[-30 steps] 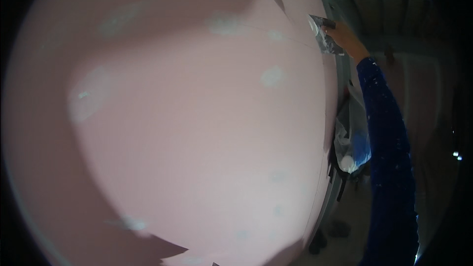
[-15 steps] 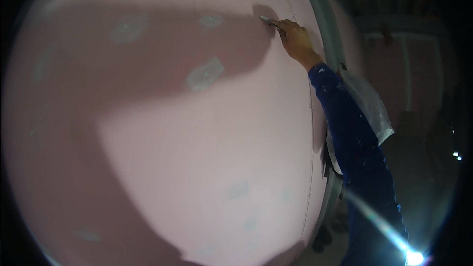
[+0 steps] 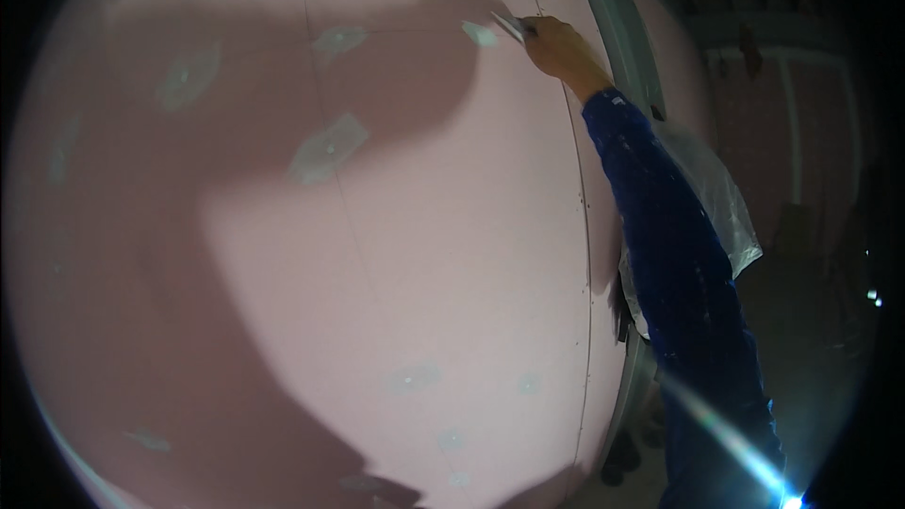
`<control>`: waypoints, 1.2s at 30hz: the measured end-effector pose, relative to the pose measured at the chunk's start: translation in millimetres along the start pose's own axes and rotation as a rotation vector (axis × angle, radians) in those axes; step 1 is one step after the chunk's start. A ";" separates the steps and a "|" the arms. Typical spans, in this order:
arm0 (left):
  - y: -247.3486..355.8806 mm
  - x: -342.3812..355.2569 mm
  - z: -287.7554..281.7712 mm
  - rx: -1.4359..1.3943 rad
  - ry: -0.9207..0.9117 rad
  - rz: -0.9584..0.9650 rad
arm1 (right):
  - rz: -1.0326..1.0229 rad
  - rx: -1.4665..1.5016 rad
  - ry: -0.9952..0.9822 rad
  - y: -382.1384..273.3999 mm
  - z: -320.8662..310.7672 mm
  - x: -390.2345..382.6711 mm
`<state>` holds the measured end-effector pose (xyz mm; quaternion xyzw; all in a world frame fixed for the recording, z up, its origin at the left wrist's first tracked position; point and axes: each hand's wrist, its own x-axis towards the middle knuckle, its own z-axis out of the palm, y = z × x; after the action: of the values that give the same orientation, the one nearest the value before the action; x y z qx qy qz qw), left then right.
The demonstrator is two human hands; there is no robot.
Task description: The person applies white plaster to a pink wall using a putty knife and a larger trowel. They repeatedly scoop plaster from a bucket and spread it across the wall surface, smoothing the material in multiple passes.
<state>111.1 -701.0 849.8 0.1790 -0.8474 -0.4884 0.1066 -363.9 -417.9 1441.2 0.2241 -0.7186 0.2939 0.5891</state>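
With the right hand [image 3: 561, 49], upper right of centre in the frame, fingers closed tight round the handle of a putty knife [image 3: 509, 25]; reaching up on a long blue sleeve [image 3: 679, 254] from the lower right edge. No sign of the left hand anywhere in the picture.

Pressing the blade tip against the pink wallboard [image 3: 452, 254], touching the right edge of a small pale dab of filler [image 3: 481, 34], just left of the hand. Judged as the middle of a smoothing stroke over that dab: laid on, not yet feathered flat. Calls next for a flat blade angle, steady pressure and a clean drag across the dab, without digging a corner into the board.

Just beside the hand, between it and the grey metal post [image 3: 613, 9]: a thin vertical board seam [image 3: 586, 254] running down the frame. Further left and lower: more pale patches, one at centre left [image 3: 327, 148], one in the upper left [image 3: 189, 75], fainter ones near the bottom [image 3: 412, 379].

Across the upper left, covering the dab: a broad dark shadow [image 3: 283, 66] of arm and body, likely to make ridges hard to read. Behind the sleeve at right: a hanging clear plastic sheet [image 3: 721, 198]. At the lower right corner: a harsh glare of light [image 3: 787, 495]. Beyond the post: dim, too dark to tell.
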 end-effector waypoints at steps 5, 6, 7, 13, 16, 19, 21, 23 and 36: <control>4.0 8.5 7.0 0.018 0.024 0.032 | -0.104 -0.173 0.002 -71.7 13.0 -4.2; 9.2 10.1 8.6 0.032 0.036 0.050 | -0.161 -0.167 0.043 -87.1 13.3 -13.7; 14.5 13.4 9.4 0.052 0.055 0.080 | -0.186 -0.183 0.055 -99.9 12.2 -20.7; 35.3 14.0 5.7 -0.102 -0.147 -0.323 | -0.164 0.080 -0.032 -83.6 -2.8 0.8; 28.2 10.1 16.5 0.019 -0.067 -0.311 | -0.180 0.105 -0.125 -28.0 0.2 45.4; 15.9 8.4 30.4 0.044 0.067 0.066 | -0.081 0.208 -0.161 13.7 3.8 70.4; 12.7 1.0 30.9 0.015 0.025 -0.061 | 0.067 0.291 -0.241 22.4 -1.6 70.8; 15.9 -6.6 23.7 -0.007 -0.030 -0.192 | 0.019 0.346 -0.195 26.9 -15.0 45.4; 56.6 13.4 28.6 -0.181 -0.193 -0.409 | -0.274 1.050 -1.119 -64.3 -63.1 -442.0</control>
<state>77.5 -657.9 884.6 0.2893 -0.7526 -0.5885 -0.0604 -185.0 -432.0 1027.4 0.6753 -0.6417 0.3634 -0.0133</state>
